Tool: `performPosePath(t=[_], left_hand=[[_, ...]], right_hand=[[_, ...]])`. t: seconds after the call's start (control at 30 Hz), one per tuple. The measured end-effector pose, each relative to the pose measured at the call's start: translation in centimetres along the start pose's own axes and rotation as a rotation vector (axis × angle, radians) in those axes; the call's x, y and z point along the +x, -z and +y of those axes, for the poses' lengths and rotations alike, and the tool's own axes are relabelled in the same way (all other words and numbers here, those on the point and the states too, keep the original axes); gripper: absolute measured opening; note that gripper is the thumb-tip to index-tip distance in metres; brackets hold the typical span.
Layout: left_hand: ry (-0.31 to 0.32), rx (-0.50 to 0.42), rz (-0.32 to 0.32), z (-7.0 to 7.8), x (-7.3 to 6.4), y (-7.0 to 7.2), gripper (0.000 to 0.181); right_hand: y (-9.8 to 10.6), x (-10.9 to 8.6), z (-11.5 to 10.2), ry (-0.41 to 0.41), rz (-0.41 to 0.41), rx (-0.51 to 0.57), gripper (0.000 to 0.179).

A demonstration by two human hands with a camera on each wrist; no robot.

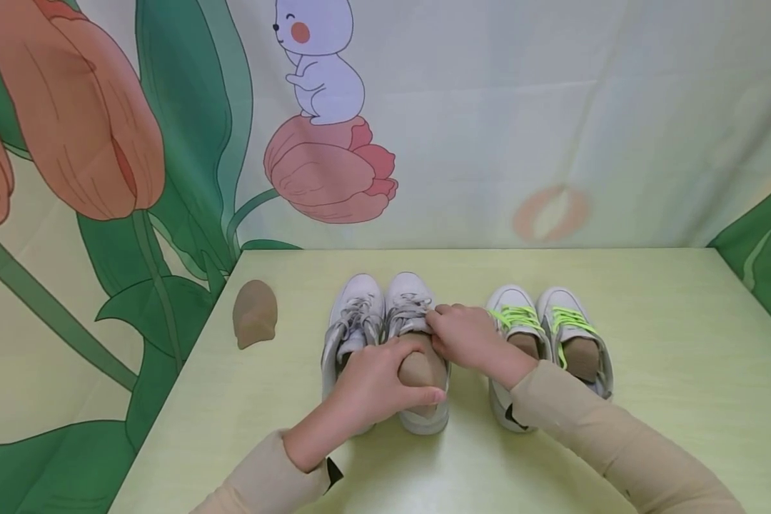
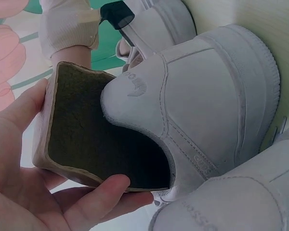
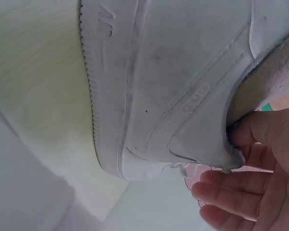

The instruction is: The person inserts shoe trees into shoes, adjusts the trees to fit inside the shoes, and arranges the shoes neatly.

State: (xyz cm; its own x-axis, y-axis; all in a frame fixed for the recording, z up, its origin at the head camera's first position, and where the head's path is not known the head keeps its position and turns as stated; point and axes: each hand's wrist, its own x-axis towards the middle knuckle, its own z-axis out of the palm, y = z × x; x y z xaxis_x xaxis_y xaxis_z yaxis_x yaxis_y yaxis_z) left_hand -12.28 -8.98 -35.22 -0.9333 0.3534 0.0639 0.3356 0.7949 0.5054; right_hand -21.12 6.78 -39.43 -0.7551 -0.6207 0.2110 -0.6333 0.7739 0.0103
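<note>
My left hand (image 1: 369, 385) holds a brown hollow shoe insert (image 2: 82, 130) in the opening of a white sneaker (image 1: 406, 285) with grey laces. Thumb and fingers spread around the insert, whose open rear end shows in the left wrist view. My right hand (image 1: 467, 334) pinches the same sneaker's collar edge beside the tongue. In the right wrist view its thumb is inside the collar, against the insert, with the fingers outside. The matching sneaker (image 1: 363, 287) stands close at the left, its opening partly hidden by my left hand.
A second white pair, with neon-green laces (image 1: 519, 318), stands on the right; a brown insert (image 1: 581, 358) sits in each shoe. One loose brown insert (image 1: 255, 314) lies on the pale green table (image 1: 681, 343) at left. A printed curtain (image 1: 462, 143) hangs behind.
</note>
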Motion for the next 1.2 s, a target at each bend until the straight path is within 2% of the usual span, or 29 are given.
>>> performPosePath(t=[0.37,0.57,0.77,0.9,1.2], left_hand=[[0.021,0.000,-0.009,-0.3,0.1,0.1,0.053],[0.024,-0.017,0.002,-0.2,0.3,-0.2,0.055],[0.047,-0.006,0.015,0.1,0.4,-0.7,0.063],[0.056,0.002,0.021,0.1,0.2,-1.1,0.062],[0.037,-0.023,0.114,-0.2,-0.4,-2.4,0.056]], right_hand=[[-0.9,-0.1,0.6,0.079,-0.030,0.138,0.009],[-1.1,-0.1,1.1,0.085,-0.059,0.222,0.008],[-1.0,-0.1,1.3,0.067,-0.055,0.296,0.007],[-1.0,-0.1,1.4,0.061,-0.046,0.336,0.005],[-0.9,-0.1,1.3,0.042,-0.042,0.417,0.003]])
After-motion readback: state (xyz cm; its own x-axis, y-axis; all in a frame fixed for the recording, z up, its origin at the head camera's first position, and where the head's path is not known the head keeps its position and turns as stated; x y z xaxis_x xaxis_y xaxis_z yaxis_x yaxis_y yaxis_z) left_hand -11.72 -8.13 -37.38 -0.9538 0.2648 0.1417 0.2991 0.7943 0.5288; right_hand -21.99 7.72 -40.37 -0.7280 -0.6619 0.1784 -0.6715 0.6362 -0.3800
